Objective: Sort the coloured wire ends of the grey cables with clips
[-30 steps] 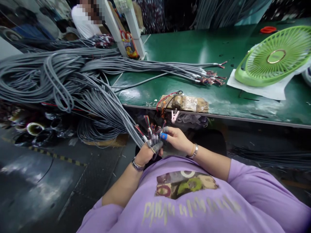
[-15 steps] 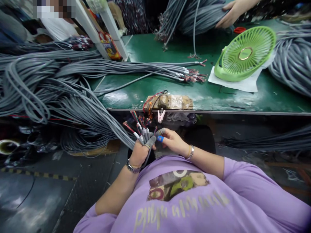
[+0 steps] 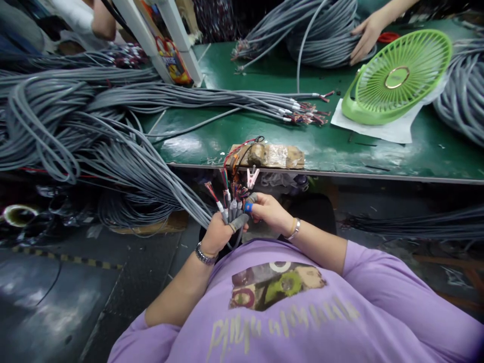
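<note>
My left hand [image 3: 221, 233] is closed round several grey cables [image 3: 233, 212], whose stripped ends with white collars and coloured wires point up and away from me. A grey cover wraps its thumb. My right hand [image 3: 269, 214] pinches at the right side of that bunch, at the wire end of one cable; the fingertips hide exactly what lies between them. Blue tape and a grey cover are on its fingers. Just beyond the hands, a pink clip [image 3: 252, 178] hangs at the table edge, below a wooden block [image 3: 278, 156] with red and black leads.
A long pile of grey cables [image 3: 45, 116] covers the left side of the green table [image 3: 212, 143]. A green fan [image 3: 397, 78] stands on white paper at the right. Across the table, another person's hand [image 3: 368, 38] rests on a cable coil [image 3: 321, 38].
My right hand has closed in on the cable ends, and the bunch has shifted slightly right. The other person's hand and the coil have moved, and the view has shifted a little.
</note>
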`<move>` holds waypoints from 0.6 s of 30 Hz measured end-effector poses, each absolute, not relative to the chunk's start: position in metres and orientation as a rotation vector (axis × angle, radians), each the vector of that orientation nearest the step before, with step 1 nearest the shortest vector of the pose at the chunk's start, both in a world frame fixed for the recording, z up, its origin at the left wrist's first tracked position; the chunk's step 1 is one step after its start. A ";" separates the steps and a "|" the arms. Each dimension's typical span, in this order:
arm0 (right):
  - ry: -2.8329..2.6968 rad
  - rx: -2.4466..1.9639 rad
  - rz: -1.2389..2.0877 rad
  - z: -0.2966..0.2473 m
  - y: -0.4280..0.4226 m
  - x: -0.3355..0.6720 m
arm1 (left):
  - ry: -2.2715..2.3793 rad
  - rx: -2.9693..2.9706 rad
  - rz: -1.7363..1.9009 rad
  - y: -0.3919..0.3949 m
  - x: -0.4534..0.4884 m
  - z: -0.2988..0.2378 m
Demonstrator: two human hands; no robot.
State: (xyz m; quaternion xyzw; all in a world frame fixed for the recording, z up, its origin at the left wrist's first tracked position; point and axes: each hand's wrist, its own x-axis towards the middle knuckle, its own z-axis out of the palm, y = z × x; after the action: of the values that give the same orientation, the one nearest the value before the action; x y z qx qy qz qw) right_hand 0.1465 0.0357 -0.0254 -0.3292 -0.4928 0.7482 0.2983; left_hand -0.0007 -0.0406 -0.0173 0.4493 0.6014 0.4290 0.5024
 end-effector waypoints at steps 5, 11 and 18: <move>-1.447 -0.841 2.009 -0.018 0.041 0.146 | 1.429 1.065 1.078 -0.038 0.000 -0.016; -1.425 -0.817 2.074 -0.013 0.044 0.149 | 1.383 1.085 0.997 -0.036 -0.003 -0.007; -1.473 -0.892 2.006 -0.012 0.044 0.145 | 1.438 0.953 1.024 -0.035 0.002 -0.003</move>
State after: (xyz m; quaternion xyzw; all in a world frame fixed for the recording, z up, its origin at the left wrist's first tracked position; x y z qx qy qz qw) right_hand 0.1448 0.0441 -0.0118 -0.3271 -0.5400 0.7353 0.2465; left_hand 0.0017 -0.0354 -0.0034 0.4005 0.6043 0.4304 0.5378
